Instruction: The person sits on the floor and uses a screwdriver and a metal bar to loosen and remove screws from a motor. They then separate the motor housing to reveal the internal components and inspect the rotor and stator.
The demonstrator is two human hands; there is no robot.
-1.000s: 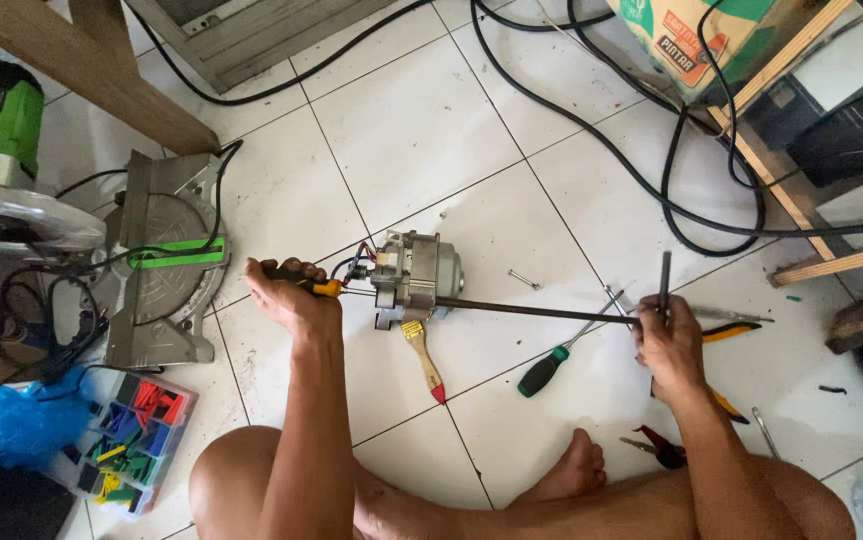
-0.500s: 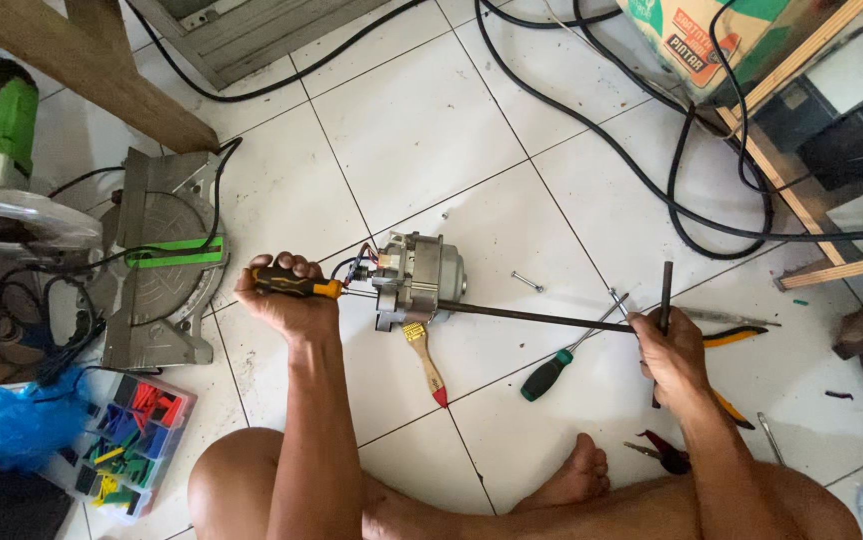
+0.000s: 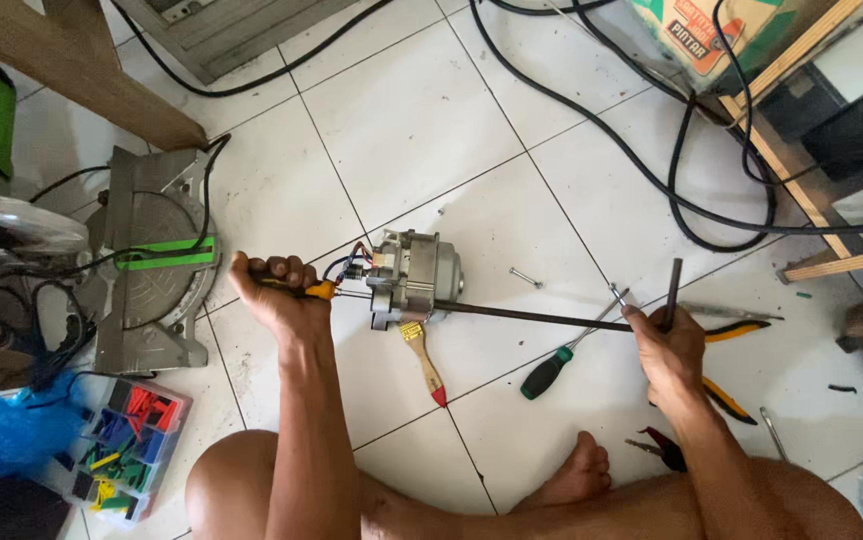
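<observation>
**Motor on floor tiles, both hands gripping**

Electric motor lies on floor. Left hand, left of motor, fingers closed around yellow-handled tool. Right hand, well right of motor, fingers wrapped on dark rod at long shaft end. Paintbrush just below motor.

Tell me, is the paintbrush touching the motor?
Touching, as far as the head view shows: the paintbrush lies with its bristle end right against the underside of the motor, no floor tile visible between them.
</observation>
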